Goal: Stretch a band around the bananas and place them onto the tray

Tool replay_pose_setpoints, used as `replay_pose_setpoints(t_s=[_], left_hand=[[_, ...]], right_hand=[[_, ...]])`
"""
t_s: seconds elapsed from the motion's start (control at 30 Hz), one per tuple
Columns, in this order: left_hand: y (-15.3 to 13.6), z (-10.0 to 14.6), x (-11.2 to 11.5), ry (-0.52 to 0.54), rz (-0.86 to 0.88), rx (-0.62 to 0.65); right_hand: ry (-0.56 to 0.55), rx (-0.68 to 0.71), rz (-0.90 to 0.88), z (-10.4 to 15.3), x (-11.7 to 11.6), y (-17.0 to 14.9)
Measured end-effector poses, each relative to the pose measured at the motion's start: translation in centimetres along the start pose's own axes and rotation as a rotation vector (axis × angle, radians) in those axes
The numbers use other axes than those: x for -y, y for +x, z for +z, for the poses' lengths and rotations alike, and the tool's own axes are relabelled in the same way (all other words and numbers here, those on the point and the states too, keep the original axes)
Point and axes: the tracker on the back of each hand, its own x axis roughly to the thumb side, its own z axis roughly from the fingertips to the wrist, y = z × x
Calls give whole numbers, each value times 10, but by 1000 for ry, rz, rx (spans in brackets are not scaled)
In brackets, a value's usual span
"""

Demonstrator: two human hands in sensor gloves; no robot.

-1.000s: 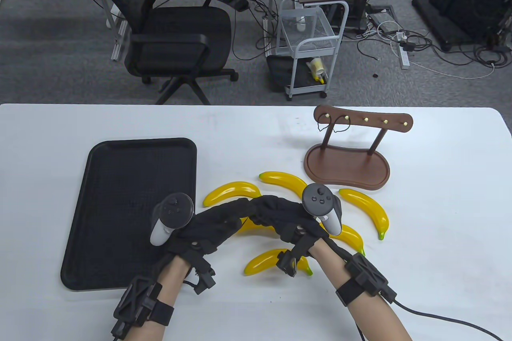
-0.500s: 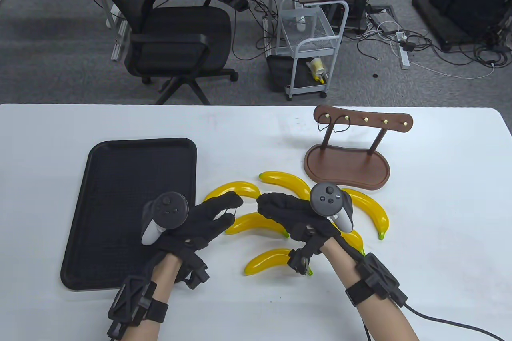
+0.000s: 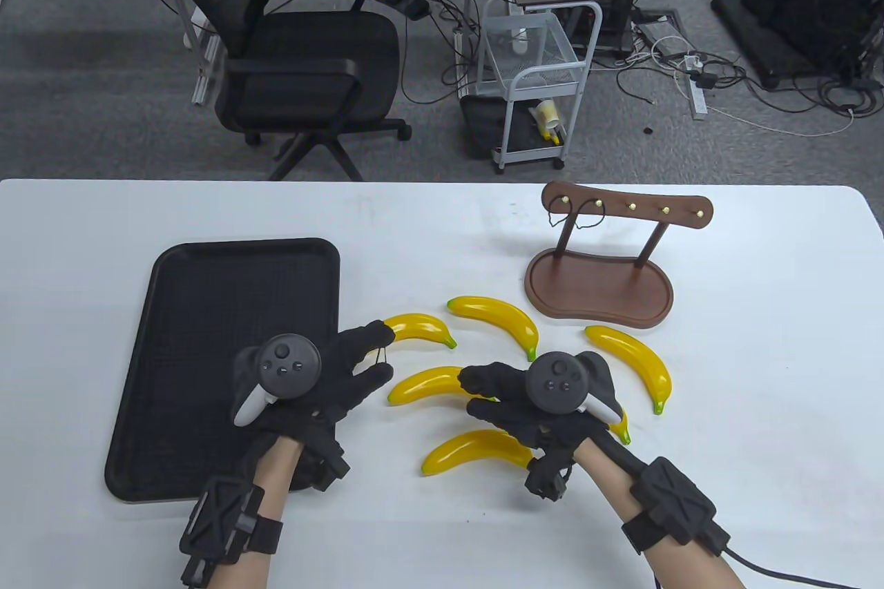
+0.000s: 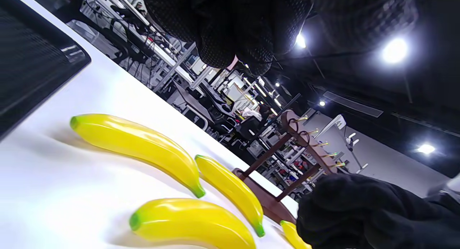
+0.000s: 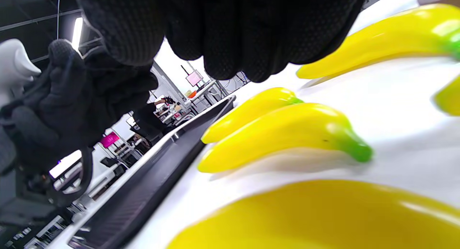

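Several yellow bananas lie loose on the white table, among them one (image 3: pixel 421 326) by the tray and one (image 3: pixel 428 385) in the middle. My left hand (image 3: pixel 380 354) hovers at the tray's right edge, with a thin dark band (image 3: pixel 380 352) stretched between its fingers and thumb; the band's loop (image 5: pixel 86 173) also shows in the right wrist view. My right hand (image 3: pixel 473 392) hangs with loosely curled fingers over the middle banana's right end and holds nothing. One banana (image 3: pixel 625 427) is mostly hidden under it. The black tray (image 3: pixel 207 285) holds nothing.
A brown wooden hook stand (image 3: pixel 597 285) sits at the back right, with more bands (image 3: pixel 573 216) hanging on its pegs. Two more bananas (image 3: pixel 497 316) (image 3: pixel 632 361) lie near its base, another (image 3: pixel 473 451) nearer me. An office chair and a cart stand beyond the far edge.
The hands, joined a second ago, have come apart. The left hand drew back left with the band across its fingers. The right hand pulled back toward me, uncovering the middle banana.
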Motion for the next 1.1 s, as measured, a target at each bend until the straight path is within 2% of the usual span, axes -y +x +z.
replay_pose_setpoints(t_s=[0.1,0.53,1.1], left_hand=[[-3,0,1,0,-18,-10],[-6,0,2,-5,-36,-32],[-5,0,2,-11,-26,-31]], right_hand=[[-12,15,82,7,-6,-3],[64,69,319,16,-41,-4],[119,93,464,16,-63,-4]])
